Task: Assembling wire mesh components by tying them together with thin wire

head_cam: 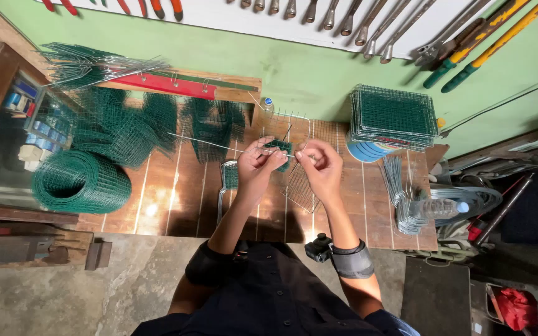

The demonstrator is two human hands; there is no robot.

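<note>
My left hand (261, 163) and my right hand (320, 164) are raised over a wooden workbench (169, 205), close together. Both pinch a small green wire mesh piece (279, 148) and a long thin metal wire (210, 143) that runs out to the left from my fingers. Below my hands on the bench lie a bare metal wire grid (300, 186) and a bent wire frame with green mesh (228, 177).
A roll of green mesh (76, 180) lies at the bench's left, with cut mesh pieces (126, 127) behind it. A stack of green mesh panels (393, 118) sits on a blue tub at right. Bent wires (403, 193) and a plastic bottle (437, 208) lie nearby. Tools hang on the wall.
</note>
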